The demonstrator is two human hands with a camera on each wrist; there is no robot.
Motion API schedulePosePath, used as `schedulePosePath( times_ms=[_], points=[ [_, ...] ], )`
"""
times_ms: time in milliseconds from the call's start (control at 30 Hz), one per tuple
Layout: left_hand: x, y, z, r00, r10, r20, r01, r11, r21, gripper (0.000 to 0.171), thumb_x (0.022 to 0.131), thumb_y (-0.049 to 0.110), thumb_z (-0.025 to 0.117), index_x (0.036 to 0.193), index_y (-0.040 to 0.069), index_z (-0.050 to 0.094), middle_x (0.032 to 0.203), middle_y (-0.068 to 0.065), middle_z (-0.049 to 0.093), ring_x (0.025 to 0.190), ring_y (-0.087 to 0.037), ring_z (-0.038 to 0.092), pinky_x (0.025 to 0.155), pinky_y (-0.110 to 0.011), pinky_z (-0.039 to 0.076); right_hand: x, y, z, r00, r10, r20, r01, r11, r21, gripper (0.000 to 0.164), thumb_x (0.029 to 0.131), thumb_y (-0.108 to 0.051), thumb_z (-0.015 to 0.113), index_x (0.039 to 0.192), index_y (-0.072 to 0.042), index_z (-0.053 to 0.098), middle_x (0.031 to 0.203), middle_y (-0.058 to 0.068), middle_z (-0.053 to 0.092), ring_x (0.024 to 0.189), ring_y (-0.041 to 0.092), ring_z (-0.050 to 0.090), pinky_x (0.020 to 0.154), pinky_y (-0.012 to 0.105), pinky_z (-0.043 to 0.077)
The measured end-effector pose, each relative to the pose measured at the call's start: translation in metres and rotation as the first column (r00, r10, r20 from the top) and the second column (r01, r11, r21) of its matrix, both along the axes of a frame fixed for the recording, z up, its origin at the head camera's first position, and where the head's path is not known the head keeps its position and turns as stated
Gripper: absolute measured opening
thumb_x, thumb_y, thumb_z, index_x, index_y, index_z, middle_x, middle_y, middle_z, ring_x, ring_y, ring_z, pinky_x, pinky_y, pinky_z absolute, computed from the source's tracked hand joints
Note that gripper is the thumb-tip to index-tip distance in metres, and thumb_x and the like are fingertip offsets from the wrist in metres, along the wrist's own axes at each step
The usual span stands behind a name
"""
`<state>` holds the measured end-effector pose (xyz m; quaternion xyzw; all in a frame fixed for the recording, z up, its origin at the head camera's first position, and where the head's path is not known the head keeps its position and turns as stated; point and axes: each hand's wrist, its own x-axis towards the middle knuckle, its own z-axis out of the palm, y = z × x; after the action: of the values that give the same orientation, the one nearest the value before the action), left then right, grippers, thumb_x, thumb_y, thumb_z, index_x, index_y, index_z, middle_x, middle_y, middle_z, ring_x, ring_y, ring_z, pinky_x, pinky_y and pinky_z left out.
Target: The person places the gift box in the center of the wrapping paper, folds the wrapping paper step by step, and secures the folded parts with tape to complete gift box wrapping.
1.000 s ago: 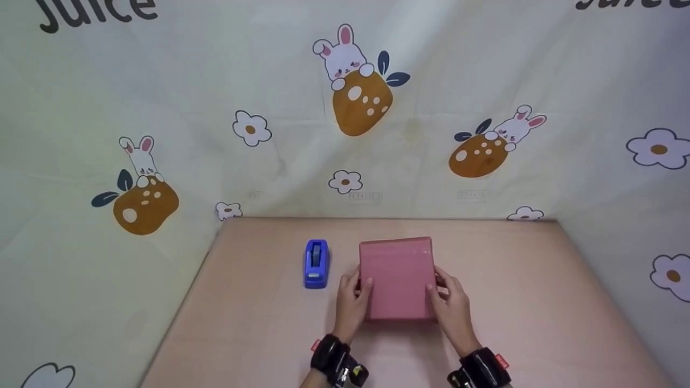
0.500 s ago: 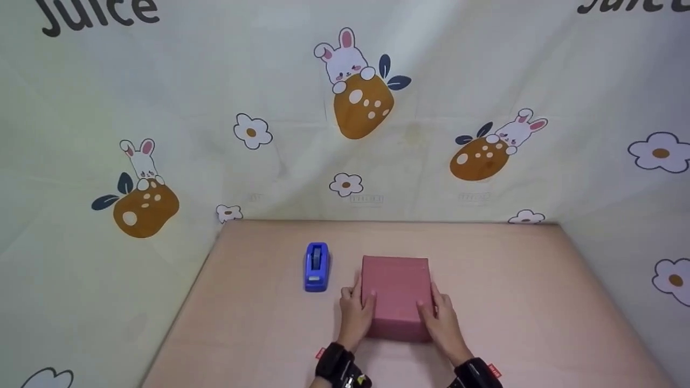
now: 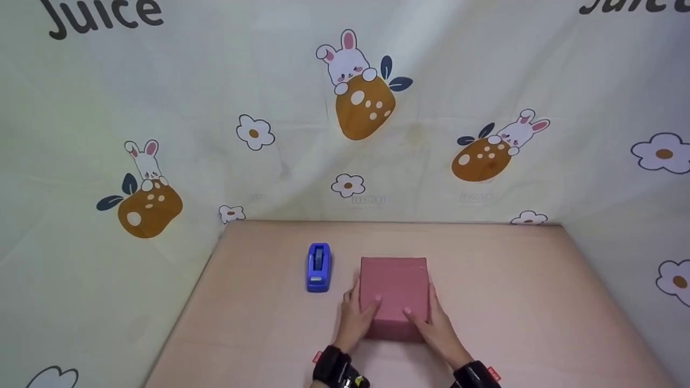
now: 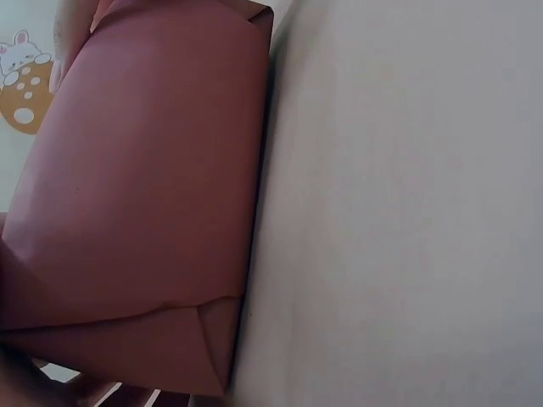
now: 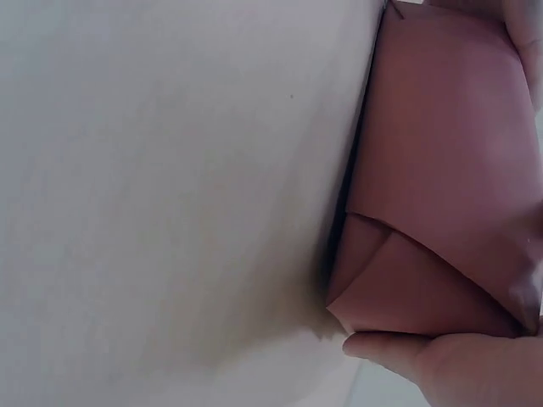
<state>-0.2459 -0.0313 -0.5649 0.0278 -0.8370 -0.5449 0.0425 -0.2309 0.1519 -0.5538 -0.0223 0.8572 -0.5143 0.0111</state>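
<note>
A box wrapped in dark pink paper [image 3: 393,285] sits on the table in front of me, its flat top facing up. My left hand [image 3: 356,318] holds its left side, thumb over the top near the front edge. On the opposite side my right hand [image 3: 439,328] grips it the same way, thumb on top and fingers along the side. Folded paper flaps show at the ends of the wrapped box [image 4: 153,170] in the left wrist view, and a triangular fold in the right wrist view. The box's underside is hidden.
Left of the box stands a blue tape dispenser [image 3: 318,268], apart from the left hand. The light pinkish table [image 3: 512,296] meets a printed cloth wall [image 3: 291,161] at its back and sides.
The wrapped box has tilted from showing mostly its broad face to lying flatter, a bit nearer to me. Both thumbs have slid inward over its top. The tape dispenser stays put.
</note>
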Motion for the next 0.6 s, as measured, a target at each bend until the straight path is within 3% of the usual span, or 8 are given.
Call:
schedulePosePath(
  times_ms=[300,600],
  points=[
    [0.006,0.005,0.004,1.000,0.001,0.013,-0.001,1.000,0.002,0.079,0.088,0.045,0.057,0.147,0.007,0.022,0.135,-0.025,0.035,0.124,-0.042,0.039,0.100,-0.059,0.033,-0.002,0.007,-0.006,0.999,0.034,0.014,-0.035,0.999,0.031,0.092,0.090,-0.045,0.055,0.148,-0.003,-0.001,0.152,0.025,0.010,0.137,0.045,0.020,0.108,0.061,0.019],
    [0.004,0.006,0.006,1.000,-0.022,0.021,0.022,1.000,0.003,0.080,0.088,0.045,0.057,0.149,0.010,0.019,0.137,-0.026,0.032,0.125,-0.043,0.038,0.100,-0.060,0.033,-0.004,0.011,-0.009,0.999,0.032,-0.005,-0.032,0.999,0.036,0.093,0.089,-0.048,0.055,0.149,-0.005,-0.002,0.153,0.023,0.010,0.138,0.042,0.019,0.109,0.060,0.018]
  ],
)
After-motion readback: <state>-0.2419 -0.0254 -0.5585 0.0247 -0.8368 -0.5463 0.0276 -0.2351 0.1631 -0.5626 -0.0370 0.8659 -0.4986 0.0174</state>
